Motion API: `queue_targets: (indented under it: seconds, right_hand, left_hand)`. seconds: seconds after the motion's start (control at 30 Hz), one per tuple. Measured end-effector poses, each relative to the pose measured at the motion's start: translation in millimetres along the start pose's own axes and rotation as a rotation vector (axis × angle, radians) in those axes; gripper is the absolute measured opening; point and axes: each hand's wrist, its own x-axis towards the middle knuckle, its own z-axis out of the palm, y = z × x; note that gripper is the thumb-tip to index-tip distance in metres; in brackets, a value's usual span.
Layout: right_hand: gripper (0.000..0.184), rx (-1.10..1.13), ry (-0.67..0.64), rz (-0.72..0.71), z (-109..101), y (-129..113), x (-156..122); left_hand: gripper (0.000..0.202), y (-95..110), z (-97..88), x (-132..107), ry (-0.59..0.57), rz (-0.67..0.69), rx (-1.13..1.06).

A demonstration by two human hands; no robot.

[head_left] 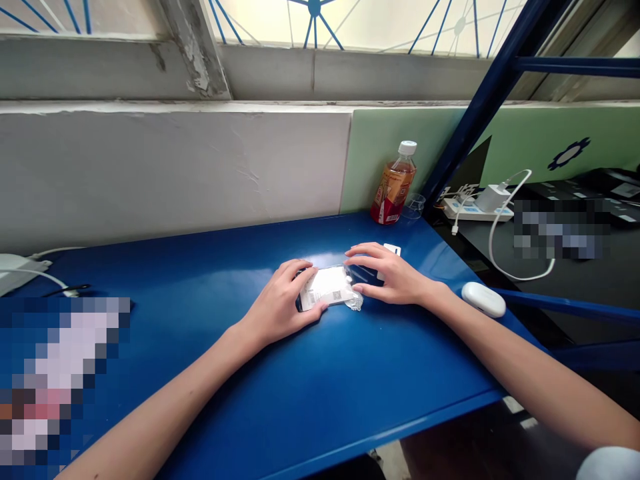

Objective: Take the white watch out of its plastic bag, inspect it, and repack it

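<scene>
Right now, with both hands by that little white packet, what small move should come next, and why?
Perhaps close the right hand gently on the right end of the white packet. The left hand holds the opposite end, while the right hand is open close by, so a light pinch there looks easy.

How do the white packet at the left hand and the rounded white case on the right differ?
The white packet has straight edges and corners, while the white case is smoothly rounded. The white packet carries dark print; the white case shows none. The left hand grips the white packet, but neither hand holds the white case. Both are mainly white.
</scene>
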Motion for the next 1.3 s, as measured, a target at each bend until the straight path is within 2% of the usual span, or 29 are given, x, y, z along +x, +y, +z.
queue_targets:
  seconds: [0.2, 0.37, 0.47, 0.63, 0.83, 0.97, 1.13, 1.3]
  right_hand:
    - [0.041, 0.069, -0.05, -0.009, 3, 2, -2]
    - [0.039, 0.071, -0.059, 0.037, 7, 0, -3]
    - [0.03, 0.067, -0.065, 0.03, 7, 2, -3]
    - [0.035, 0.031, -0.021, -0.002, 8, 7, -4]
    - [0.032, 0.039, 0.02, -0.03, 12, 6, -5]
    - [0.028, 0.117, 0.095, -0.028, 12, 0, -4]
    - [0.022, 0.305, 0.138, 0.057, 9, -14, -1]
    - [0.023, 0.447, 0.108, 0.206, 7, -28, 1]
  left_hand:
    - [0.047, 2, -3.5, 1, -0.019, -0.01, 0.012]
    - [0.058, 2, -5.4, 0, -0.066, -0.04, 0.044]
    - [0.058, 1, -4.9, -1, -0.076, -0.044, 0.051]
    - [0.056, 2, -4.4, -1, -0.073, -0.048, 0.049]
    - [0.049, 2, -3.8, -1, -0.076, -0.016, 0.067]
    - [0.046, 2, -4.5, -1, 0.028, 0.056, 0.076]
    - [0.035, 4, -6.2, -3, 0.247, 0.197, -0.012]
    - [0.022, 7, -3.7, -4, 0.426, 0.141, -0.074]
